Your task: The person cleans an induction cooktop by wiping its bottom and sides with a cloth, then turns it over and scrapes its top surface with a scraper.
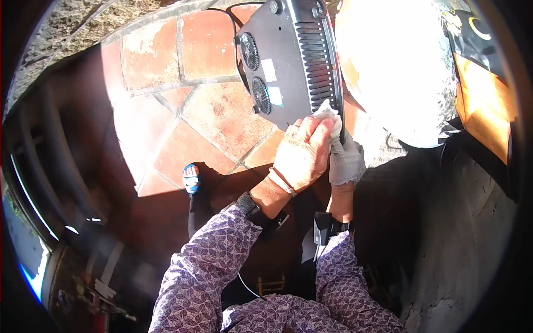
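A black induction cooktop [286,69] stands tilted in front of me, its underside with two round fan grilles and a row of vent slots facing me. My left hand [302,155] is bare and closed, pinching a crumpled white cloth [328,114] against the vent slots near the lower edge. My right hand [347,162] wears a white glove and grips the cooktop's lower corner, just behind the left hand. Most of its fingers are hidden by the cooktop and the left hand.
Reddish stone tiles [194,144] cover the floor, partly in bright sun. A black cord [235,41] runs behind the cooktop. To the right is a large overexposed white surface [397,72], with an orange-brown panel [486,108] beyond it. My shoe [191,177] shows at lower left.
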